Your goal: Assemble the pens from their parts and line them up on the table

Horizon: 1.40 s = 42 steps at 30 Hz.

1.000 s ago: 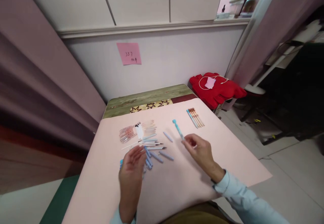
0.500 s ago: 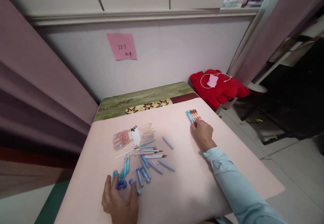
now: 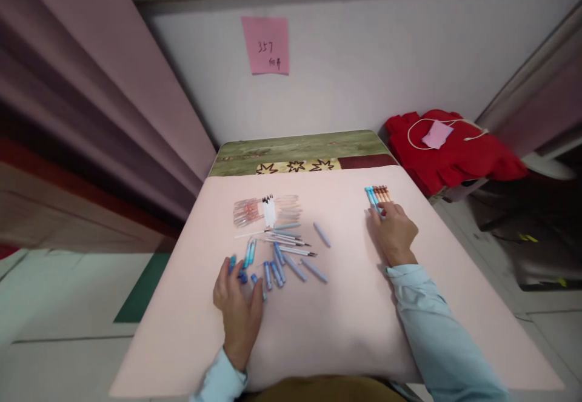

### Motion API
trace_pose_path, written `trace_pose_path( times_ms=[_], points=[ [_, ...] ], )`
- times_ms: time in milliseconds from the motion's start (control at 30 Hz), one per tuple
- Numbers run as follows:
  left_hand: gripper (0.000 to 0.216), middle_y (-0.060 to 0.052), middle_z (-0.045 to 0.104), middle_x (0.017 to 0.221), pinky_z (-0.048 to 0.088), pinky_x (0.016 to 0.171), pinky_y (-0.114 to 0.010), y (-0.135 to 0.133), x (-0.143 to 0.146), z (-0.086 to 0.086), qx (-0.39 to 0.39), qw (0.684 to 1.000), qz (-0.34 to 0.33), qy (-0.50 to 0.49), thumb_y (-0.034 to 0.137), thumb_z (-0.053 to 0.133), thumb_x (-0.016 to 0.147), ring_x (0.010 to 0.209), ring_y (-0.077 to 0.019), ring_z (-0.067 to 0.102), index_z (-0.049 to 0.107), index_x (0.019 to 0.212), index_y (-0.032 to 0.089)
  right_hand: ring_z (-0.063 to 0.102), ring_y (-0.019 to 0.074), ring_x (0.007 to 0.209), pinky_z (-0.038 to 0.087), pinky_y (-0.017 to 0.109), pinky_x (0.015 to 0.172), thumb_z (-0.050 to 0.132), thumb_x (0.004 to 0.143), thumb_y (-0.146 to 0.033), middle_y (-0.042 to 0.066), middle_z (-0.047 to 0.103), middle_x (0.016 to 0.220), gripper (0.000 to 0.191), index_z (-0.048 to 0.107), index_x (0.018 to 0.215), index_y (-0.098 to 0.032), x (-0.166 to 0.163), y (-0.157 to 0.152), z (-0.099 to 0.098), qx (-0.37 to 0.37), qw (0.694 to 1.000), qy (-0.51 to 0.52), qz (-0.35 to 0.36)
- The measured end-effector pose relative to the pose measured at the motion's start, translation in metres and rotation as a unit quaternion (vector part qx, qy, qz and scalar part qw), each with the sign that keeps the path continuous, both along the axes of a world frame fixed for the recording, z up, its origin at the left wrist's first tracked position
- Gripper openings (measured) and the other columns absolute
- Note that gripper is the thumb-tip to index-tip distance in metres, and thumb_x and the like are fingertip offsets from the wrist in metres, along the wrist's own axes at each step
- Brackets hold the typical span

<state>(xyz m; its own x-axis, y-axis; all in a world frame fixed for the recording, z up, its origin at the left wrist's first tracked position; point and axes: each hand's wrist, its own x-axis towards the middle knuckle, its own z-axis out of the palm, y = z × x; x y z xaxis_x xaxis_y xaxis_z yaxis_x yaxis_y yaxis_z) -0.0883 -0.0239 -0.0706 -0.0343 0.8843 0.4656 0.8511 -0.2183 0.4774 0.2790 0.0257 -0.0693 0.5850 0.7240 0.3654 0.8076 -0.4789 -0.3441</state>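
Now moved to centre right, the right hand (image 3: 394,232) is touching the pen row (image 3: 377,194), fingers together; the left hand (image 3: 239,308) is splaying over blue caps (image 3: 242,277).

The right hand (image 3: 394,232) lies over the near ends of the row of pens (image 3: 376,194) by the surface's (image 3: 345,323) right edge; whether its fingers grip one is hidden. The left hand (image 3: 239,308) covers some blue caps (image 3: 242,276) near the left edge. The clear pile (image 3: 248,211) toward the far edge is too blurred to tell piece from piece.
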Motion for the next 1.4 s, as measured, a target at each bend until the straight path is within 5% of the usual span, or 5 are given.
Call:
trace_pose_path(
  times_ms=[100,267,500,967,1400],
  points=[
    [0.044,-0.020,0.040,0.148,0.027,0.114,-0.051,-0.003,0.003,0.004,-0.007,1.000,0.006,-0.005,0.036,0.055,0.091,0.141,-0.0314,0.036,0.049,0.131,0.018,0.060,0.0181,0.076,0.034,0.027,0.063,0.055,0.092,-0.042,0.006,0.070,0.086,0.030,0.073,0.095,-0.018,-0.019,-0.003,0.000,0.073,0.991,0.059,0.093],
    [0.041,-0.020,0.040,0.147,0.025,0.115,-0.051,-0.006,0.007,0.009,-0.005,1.000,0.025,-0.017,0.035,0.055,0.091,0.142,-0.0317,0.034,0.051,0.127,0.017,0.057,0.0143,0.061,0.040,0.026,0.062,0.056,0.089,-0.046,0.001,0.067,0.070,0.032,0.074,0.082,-0.020,-0.066,-0.015,0.003,0.089,0.949,0.215,0.215],
    [0.038,-0.021,0.043,0.144,0.027,0.114,-0.050,-0.010,0.008,0.004,0.009,0.998,0.049,-0.023,0.034,0.056,0.090,0.140,-0.0315,0.035,0.054,0.124,0.016,0.055,0.0127,0.061,0.036,0.024,0.059,0.059,0.089,-0.042,-0.001,0.062,0.065,0.026,0.073,0.081,-0.020,-0.094,-0.029,0.002,0.079,0.934,0.179,0.297],
    [0.033,-0.019,0.044,0.146,0.028,0.113,-0.051,-0.011,0.003,-0.004,0.012,0.998,0.056,-0.037,0.030,0.055,0.090,0.138,-0.0307,0.039,0.056,0.120,0.017,0.060,0.0183,0.086,0.035,0.028,0.071,0.055,0.094,-0.037,0.005,0.071,0.094,0.025,0.075,0.089,-0.023,-0.118,-0.016,0.006,0.050,0.936,0.059,0.344],
    [0.030,-0.017,0.043,0.147,0.029,0.113,-0.051,-0.015,0.002,-0.006,0.011,0.996,0.076,-0.046,0.029,0.054,0.090,0.139,-0.0298,0.038,0.057,0.118,0.019,0.055,0.0207,0.085,0.028,0.034,0.081,0.056,0.094,-0.036,0.006,0.070,0.087,0.025,0.074,0.084,-0.023,-0.145,0.001,-0.004,0.038,0.930,-0.004,0.366]
  ],
)
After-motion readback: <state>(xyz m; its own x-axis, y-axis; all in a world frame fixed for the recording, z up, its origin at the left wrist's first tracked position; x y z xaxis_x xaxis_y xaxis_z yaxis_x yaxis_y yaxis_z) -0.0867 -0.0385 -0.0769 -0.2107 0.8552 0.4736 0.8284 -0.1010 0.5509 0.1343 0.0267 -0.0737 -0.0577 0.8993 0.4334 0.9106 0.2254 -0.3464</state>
